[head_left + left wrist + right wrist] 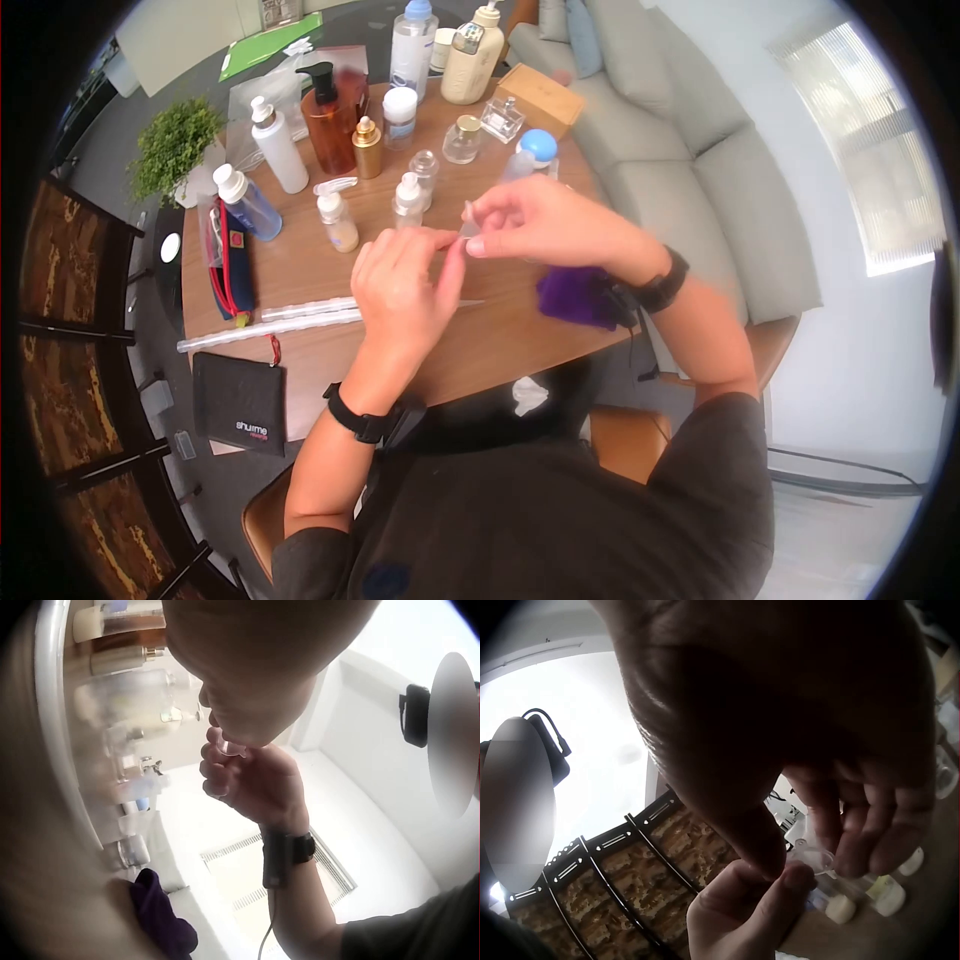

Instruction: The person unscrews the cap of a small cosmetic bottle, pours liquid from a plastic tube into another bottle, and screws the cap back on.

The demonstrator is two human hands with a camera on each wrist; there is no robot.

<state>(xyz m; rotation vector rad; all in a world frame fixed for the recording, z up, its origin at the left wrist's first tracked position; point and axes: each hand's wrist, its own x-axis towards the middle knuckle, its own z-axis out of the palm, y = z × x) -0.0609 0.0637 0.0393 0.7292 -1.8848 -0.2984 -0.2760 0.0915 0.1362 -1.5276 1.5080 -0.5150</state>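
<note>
Above the table's middle, my left hand [405, 280] and right hand [540, 225] meet at the fingertips. Between them is a small clear plastic piece [468, 229], which both hands pinch. In the right wrist view the clear piece [815, 859] shows a curved rim and a small rounded tab; its exact kind I cannot tell. The left thumb and forefinger grip its near side, while the right hand [795, 705] comes over it from above. Just beyond the hands stand a small white-capped pump bottle [408, 197] and a clear little bottle [424, 175].
Several bottles crowd the far side, including an amber pump bottle [328, 125] and a cream one [472, 58]. Clear tubes [270, 325] lie at the left, near a black pouch [240, 400] and a dark-blue pencil case [232, 265]. A purple cloth [577, 297] lies at the right.
</note>
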